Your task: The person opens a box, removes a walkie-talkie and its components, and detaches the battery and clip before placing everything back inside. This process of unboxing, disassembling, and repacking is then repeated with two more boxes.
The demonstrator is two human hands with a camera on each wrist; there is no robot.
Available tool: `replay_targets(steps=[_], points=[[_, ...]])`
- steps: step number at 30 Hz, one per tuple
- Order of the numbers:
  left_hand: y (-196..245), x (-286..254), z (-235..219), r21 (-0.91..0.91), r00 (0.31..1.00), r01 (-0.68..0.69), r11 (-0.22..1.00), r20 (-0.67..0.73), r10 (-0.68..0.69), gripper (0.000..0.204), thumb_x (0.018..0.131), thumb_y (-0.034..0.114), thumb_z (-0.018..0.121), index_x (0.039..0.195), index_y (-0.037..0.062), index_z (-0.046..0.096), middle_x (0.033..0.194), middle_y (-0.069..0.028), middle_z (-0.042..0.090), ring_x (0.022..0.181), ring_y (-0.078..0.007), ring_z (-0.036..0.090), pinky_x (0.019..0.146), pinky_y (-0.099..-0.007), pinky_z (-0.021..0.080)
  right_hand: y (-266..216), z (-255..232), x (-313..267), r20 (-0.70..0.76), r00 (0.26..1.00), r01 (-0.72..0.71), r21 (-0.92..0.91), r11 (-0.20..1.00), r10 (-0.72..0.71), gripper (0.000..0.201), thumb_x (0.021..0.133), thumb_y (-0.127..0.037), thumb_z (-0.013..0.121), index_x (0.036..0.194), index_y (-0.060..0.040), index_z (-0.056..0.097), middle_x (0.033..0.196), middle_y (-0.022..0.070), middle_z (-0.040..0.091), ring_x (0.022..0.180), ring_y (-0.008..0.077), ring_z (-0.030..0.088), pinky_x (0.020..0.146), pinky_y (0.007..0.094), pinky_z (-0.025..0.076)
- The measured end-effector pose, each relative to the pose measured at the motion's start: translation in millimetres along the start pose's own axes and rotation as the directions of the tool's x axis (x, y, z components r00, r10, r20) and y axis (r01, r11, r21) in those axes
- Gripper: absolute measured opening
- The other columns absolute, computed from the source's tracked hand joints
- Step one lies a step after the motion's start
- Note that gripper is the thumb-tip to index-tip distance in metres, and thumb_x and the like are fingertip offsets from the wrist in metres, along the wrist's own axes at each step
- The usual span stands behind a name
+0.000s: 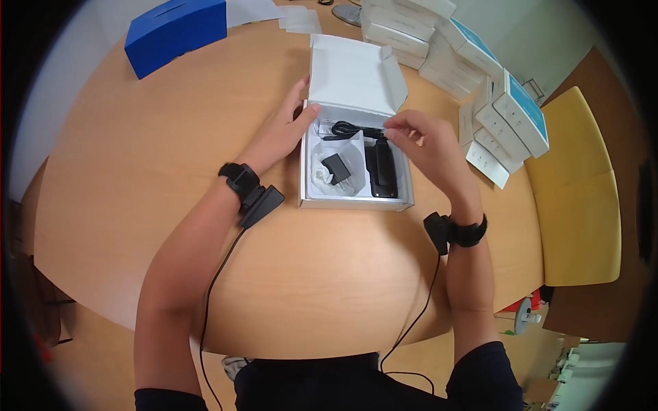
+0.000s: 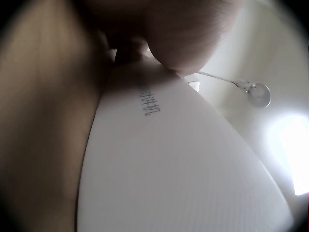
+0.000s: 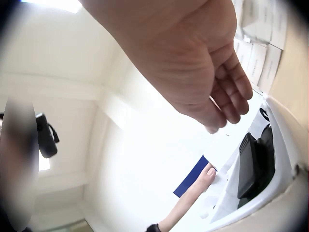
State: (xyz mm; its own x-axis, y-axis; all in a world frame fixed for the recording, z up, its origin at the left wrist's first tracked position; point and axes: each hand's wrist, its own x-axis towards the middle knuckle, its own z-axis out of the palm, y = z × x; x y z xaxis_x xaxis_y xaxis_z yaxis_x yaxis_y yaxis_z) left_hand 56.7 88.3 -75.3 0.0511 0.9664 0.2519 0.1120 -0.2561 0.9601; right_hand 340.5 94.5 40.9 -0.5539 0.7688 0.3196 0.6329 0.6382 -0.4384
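An open white box stands on the table with its lid raised at the back. My left hand grips its left wall, thumb over the rim and fingers outside; in the left wrist view the hand covers the upper end of the white side with dark marking. Over the back right of the box is my right hand, fingers loosely bent. The right wrist view shows no object in it. Below lie a black device, a coiled black cable and a black power adapter in a white tray.
Several white boxes with blue tops are stacked at the right and back right. A blue box stands at the far left, beside white papers. A yellow chair adjoins the table's right edge.
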Motion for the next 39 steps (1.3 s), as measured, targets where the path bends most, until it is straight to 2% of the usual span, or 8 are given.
replay_targets(steps=[4,13,19,25,28,31,34,39], points=[[-6,1,1,-0.017,1.0,-0.024,1.0,-0.01,0.024,0.073,0.114,0.033,0.056,0.17,0.0022,0.022,0.151,-0.023,0.057,0.14,-0.0247,0.056,0.116,-0.0357,0.043,-28,-2,-7,0.099,0.985,-0.098,-0.335,0.937,0.138,0.03,0.091,-0.033,0.082,0.103,-0.005,0.079,0.079,0.0095,0.073,0.076,0.0264,0.071,0.068,0.0389,0.054],[0,0,0,0.05,0.999,-0.039,0.998,-0.014,0.04,0.068,0.114,0.029,0.053,0.17,0.0037,0.024,0.147,-0.0214,0.06,0.135,-0.0244,0.059,0.114,-0.0357,0.044,-23,13,-4,0.218,0.955,-0.145,-0.256,0.956,0.203,0.035,0.088,-0.031,0.077,0.108,-0.0028,0.079,0.078,0.0122,0.072,0.075,0.0297,0.071,0.067,0.0437,0.054],[-8,1,2,0.082,0.994,-0.094,0.992,-0.055,0.099,0.07,0.112,0.035,0.054,0.168,0.0017,0.029,0.156,-0.0258,0.054,0.139,-0.0336,0.058,0.116,-0.0412,0.044,-3,3,1,0.093,0.973,-0.22,0.132,0.966,0.209,0.029,0.088,-0.018,0.074,0.111,-0.0004,0.077,0.069,0.0002,0.061,0.061,0.0124,0.058,0.059,0.0307,0.047],[-10,6,3,-0.018,0.992,-0.079,0.997,-0.102,0.077,0.071,0.108,0.036,0.065,0.163,0.0009,0.038,0.148,-0.0204,0.059,0.127,-0.0271,0.062,0.111,-0.0406,0.048,-9,-20,8,-0.003,0.957,-0.232,0.596,0.769,0.29,0.031,0.095,-0.014,0.07,0.123,-0.0021,0.074,0.073,-0.0054,0.06,0.062,0.0041,0.055,0.057,0.0222,0.045],[-3,13,-6,0.393,0.88,-0.106,0.913,-0.391,0.271,0.066,0.106,0.038,0.07,0.155,0.0009,0.047,0.137,-0.0176,0.064,0.119,-0.0231,0.063,0.105,-0.0385,0.051,-7,-24,8,-0.031,0.954,-0.196,0.687,0.699,0.297,0.031,0.097,-0.015,0.07,0.125,-0.0029,0.074,0.075,-0.0049,0.061,0.064,0.0039,0.057,0.058,0.0219,0.046],[48,8,-3,0.174,0.924,-0.209,0.962,-0.286,0.253,0.059,0.108,0.041,0.068,0.148,0.0012,0.052,0.13,-0.0149,0.067,0.115,-0.0201,0.065,0.101,-0.0359,0.052,-11,-21,5,-0.052,0.96,-0.16,0.708,0.688,0.276,0.03,0.097,-0.015,0.071,0.125,-0.0039,0.075,0.076,-0.0051,0.061,0.065,0.0038,0.057,0.059,0.0218,0.047],[102,-10,26,-0.226,1.0,-0.011,0.974,0.009,0.013,0.057,0.111,0.045,0.062,0.147,0.0021,0.052,0.12,-0.0101,0.069,0.109,-0.0166,0.067,0.098,-0.0327,0.053,-18,-13,4,-0.055,0.973,-0.116,0.723,0.681,0.223,0.03,0.098,-0.015,0.072,0.127,-0.0047,0.074,0.078,-0.0053,0.061,0.068,0.0038,0.058,0.062,0.0215,0.048],[123,-17,75,-0.402,0.995,0.102,0.91,0.054,-0.087,0.055,0.112,0.05,0.056,0.142,0.0033,0.054,0.122,-0.0077,0.069,0.109,-0.0148,0.068,0.094,-0.0311,0.056,-30,0,1,-0.153,0.984,0.04,0.677,0.735,0.088,0.038,0.102,-0.02,0.074,0.135,-0.0031,0.069,0.087,-0.0034,0.062,0.079,0.0062,0.062,0.072,0.0233,0.052]])
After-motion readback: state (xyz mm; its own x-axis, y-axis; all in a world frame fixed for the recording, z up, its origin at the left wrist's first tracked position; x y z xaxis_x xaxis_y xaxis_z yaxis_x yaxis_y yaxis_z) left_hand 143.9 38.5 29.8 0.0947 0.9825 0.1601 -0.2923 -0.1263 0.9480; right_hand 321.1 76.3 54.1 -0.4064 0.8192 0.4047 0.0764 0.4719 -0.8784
